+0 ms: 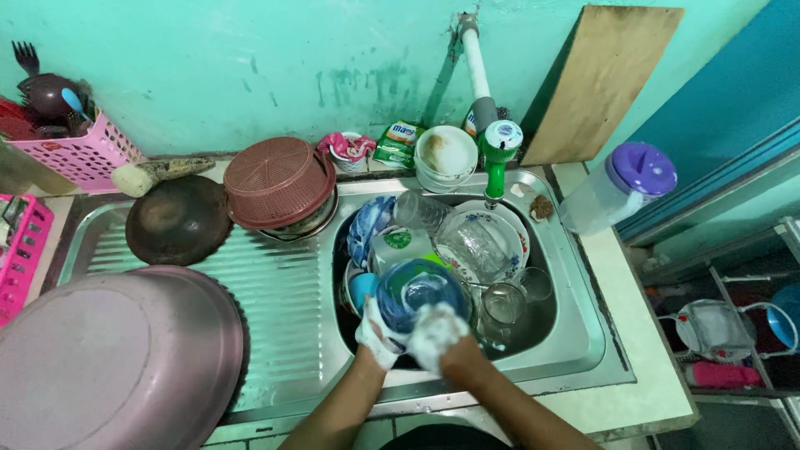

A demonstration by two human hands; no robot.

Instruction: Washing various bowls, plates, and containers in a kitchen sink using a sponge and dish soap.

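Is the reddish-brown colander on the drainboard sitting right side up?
No, the reddish-brown colander lies upside down, its base facing up, on the drainboard left of the sink.

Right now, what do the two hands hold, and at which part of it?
A blue bowl over the sink. The soapy left hand has its grip on the bowl's lower left rim; the soapy right hand presses on the near rim.

1. Blue translucent bowl (414, 293), held by white-lathered left hand (377, 333) and right hand (435, 333).
2. Steel-grey sink (575, 308).
3. White plate (487, 237) with blue floral pattern.
4. Reddish-brown perforated colander (277, 181).
5. Dark brown wok (177, 220).
6. Dusty pink basin (117, 358).
7. Pink lattice basket (79, 158).
8. Clear jug (612, 187), purple lid.
9. Green and white tap (497, 154).
10. Turquoise wall (250, 67), stained darker.
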